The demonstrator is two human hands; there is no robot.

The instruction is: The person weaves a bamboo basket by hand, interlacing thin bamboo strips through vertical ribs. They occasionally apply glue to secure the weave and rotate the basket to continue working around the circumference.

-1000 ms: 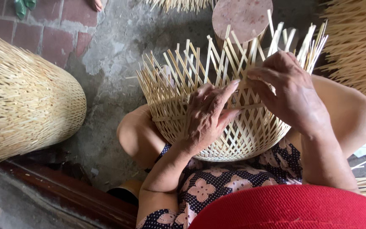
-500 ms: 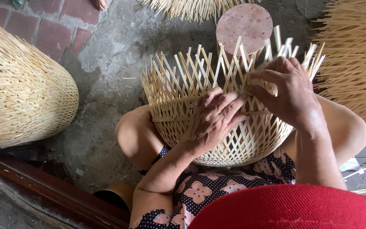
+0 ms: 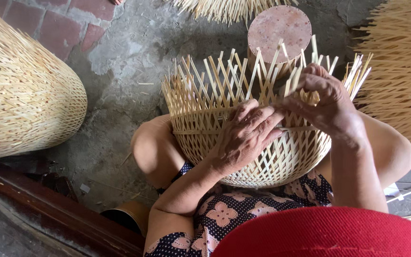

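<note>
I had the half-woven bamboo basket [image 3: 243,119] resting on my lap between my knees, its loose strips sticking up and fanning out at the open rim. My left hand [image 3: 246,138] lay flat against the woven wall, fingers spread and pressing the lattice rather than closed on anything. My right hand [image 3: 327,102] was up at the rim, its grip narrow, pinching a bamboo strip [image 3: 295,82] among the uprights.

Just beyond the basket stood a round pinkish stool top [image 3: 279,26], partly screened by the upright strips. To my left a large finished woven basket [image 3: 22,90] lay on its side on the concrete floor [image 3: 120,62], well apart from my work. Bundles of loose bamboo splints [image 3: 400,71] crowded in at my right, close to my forearm. My red hat brim [image 3: 329,235] blocked the bottom of the view, above my flower-printed dark dress [image 3: 224,214].
</note>
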